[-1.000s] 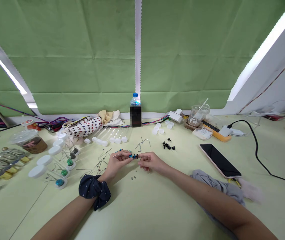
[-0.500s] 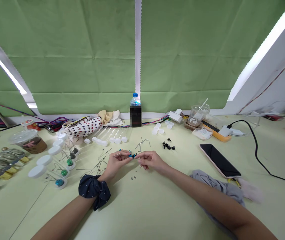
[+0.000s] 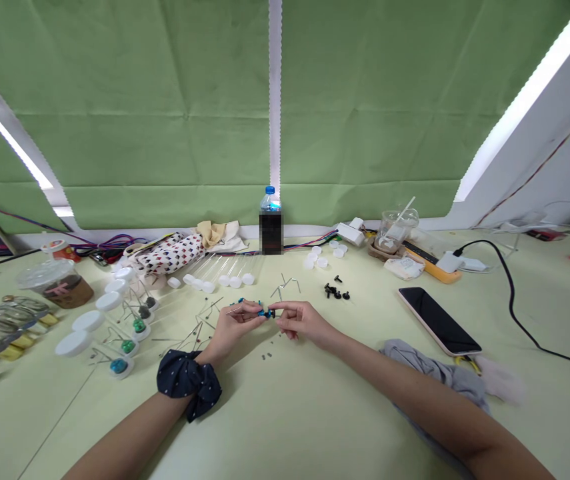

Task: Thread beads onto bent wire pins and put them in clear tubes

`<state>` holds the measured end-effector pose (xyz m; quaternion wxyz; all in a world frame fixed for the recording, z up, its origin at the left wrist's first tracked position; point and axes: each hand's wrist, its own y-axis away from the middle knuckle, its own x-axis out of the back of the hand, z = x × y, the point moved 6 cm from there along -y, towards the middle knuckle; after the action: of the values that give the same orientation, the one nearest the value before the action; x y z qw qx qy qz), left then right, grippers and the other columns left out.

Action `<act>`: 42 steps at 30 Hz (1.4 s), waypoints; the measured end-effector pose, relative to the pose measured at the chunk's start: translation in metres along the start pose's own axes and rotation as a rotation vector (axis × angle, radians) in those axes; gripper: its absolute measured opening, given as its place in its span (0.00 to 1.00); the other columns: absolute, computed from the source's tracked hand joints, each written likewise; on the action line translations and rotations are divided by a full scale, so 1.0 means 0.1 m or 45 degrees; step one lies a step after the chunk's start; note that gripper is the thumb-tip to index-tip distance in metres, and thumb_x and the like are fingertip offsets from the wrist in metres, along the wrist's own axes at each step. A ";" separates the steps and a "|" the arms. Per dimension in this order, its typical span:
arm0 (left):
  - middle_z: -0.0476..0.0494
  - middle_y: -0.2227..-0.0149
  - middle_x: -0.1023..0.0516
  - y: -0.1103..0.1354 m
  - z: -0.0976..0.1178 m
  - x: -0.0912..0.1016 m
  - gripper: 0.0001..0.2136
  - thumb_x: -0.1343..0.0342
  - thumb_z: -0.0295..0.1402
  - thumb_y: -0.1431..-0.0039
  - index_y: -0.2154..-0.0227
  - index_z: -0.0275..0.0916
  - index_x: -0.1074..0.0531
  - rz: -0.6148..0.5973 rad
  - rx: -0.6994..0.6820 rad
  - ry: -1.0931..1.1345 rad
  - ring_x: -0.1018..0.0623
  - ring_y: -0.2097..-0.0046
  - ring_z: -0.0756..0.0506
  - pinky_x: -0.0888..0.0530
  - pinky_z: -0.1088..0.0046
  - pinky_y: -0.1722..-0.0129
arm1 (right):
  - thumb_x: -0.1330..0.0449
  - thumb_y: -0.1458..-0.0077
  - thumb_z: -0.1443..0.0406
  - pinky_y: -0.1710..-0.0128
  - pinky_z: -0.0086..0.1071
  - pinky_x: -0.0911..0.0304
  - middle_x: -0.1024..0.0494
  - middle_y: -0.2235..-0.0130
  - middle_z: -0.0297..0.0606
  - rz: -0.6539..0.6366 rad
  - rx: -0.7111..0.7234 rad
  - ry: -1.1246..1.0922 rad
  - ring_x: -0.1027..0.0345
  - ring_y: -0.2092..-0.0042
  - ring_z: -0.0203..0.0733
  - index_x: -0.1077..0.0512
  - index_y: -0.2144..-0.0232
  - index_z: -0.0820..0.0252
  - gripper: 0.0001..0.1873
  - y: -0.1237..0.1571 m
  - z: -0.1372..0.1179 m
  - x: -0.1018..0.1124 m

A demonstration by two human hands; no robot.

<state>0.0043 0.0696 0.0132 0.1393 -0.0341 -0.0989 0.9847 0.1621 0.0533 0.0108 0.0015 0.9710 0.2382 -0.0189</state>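
Observation:
My left hand (image 3: 235,323) pinches a small blue part (image 3: 263,313) between thumb and fingertips, above the middle of the table. A thin metal rod also shows by its fingers. My right hand (image 3: 305,319) is closed, its fingertips at a small black flanged piece (image 3: 271,313) that meets the blue part's right end. Whether the two are joined, I cannot tell. More blue bits (image 3: 241,301) show just behind my left fingers. Bent metal wires (image 3: 286,287) lie beyond the hands, and several black flanged pieces (image 3: 332,291) are to their right. Tiny grey bits (image 3: 267,357) lie nearer me.
On the left stand white caps (image 3: 89,321) with coloured balls (image 3: 119,366) and bent wires, and a drink cup (image 3: 57,283). Clear tubes (image 3: 209,268) lie at the back near a bottle (image 3: 271,223). A phone (image 3: 439,321) and grey cloth (image 3: 432,367) are on the right.
My right fingertips have shifted slightly to the right, and the black piece at the end of the blue part now shows more plainly. My left hand has hardly moved.

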 end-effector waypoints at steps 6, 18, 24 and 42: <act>0.42 0.63 0.25 0.00 -0.01 0.02 0.08 0.36 0.29 0.56 0.70 0.35 0.25 0.024 0.019 -0.019 0.25 0.61 0.47 0.28 0.71 0.59 | 0.36 0.56 0.57 0.81 0.25 0.44 0.30 0.77 0.31 0.019 -0.071 0.010 0.39 0.79 0.30 0.31 0.54 0.64 0.27 -0.02 0.10 0.01; 0.42 0.63 0.24 -0.01 0.02 0.04 0.09 0.35 0.32 0.59 0.72 0.35 0.24 0.094 0.037 -0.029 0.24 0.62 0.46 0.27 0.70 0.60 | 0.37 0.55 0.55 0.80 0.24 0.44 0.30 0.77 0.33 -0.019 -0.065 0.045 0.40 0.79 0.29 0.25 0.64 0.65 0.20 0.00 0.05 -0.02; 0.42 0.62 0.25 0.00 0.00 0.05 0.09 0.35 0.31 0.58 0.71 0.35 0.24 0.086 0.042 -0.048 0.24 0.62 0.47 0.27 0.70 0.59 | 0.39 0.53 0.56 0.79 0.25 0.45 0.31 0.78 0.32 -0.002 0.019 -0.006 0.40 0.79 0.29 0.26 0.62 0.64 0.19 0.02 -0.03 -0.02; 0.41 0.63 0.24 0.01 0.03 -0.01 0.09 0.35 0.32 0.58 0.71 0.35 0.24 0.042 0.017 -0.020 0.24 0.62 0.46 0.27 0.68 0.59 | 0.37 0.54 0.57 0.79 0.25 0.43 0.31 0.77 0.30 -0.017 -0.015 -0.022 0.41 0.79 0.29 0.32 0.50 0.61 0.29 0.01 0.00 -0.01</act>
<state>0.0044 0.0683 0.0163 0.1227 -0.0271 -0.0928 0.9877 0.1614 0.0518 0.0107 0.0094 0.9692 0.2447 -0.0259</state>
